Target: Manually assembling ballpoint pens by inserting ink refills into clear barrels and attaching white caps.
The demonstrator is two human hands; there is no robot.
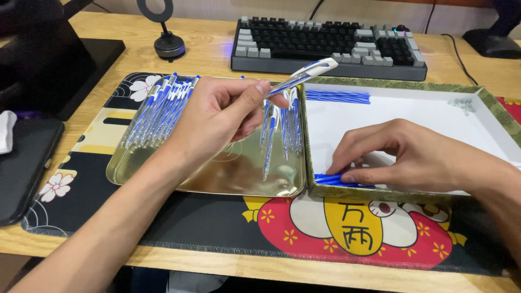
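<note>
Two hands are being seen over a wooden desk. A clear pen barrel with a white clip (304, 75) is being held up by the left hand (220, 116), pinched between the thumb and the curled fingers, above a gold metal tray (217, 176). Two groups of similar blue and clear pens (160, 106) are being kept in this tray, one at its left end and one at its right side. The right hand (404, 154) is being laid flat inside a white shallow box (391, 116), with the fingers close together and pressing on a small bundle of blue refills (328, 179) at the near wall. Another bundle of blue refills (337, 97) is lying at the far wall, well apart. A keyboard (325, 46) is standing behind.
</note>
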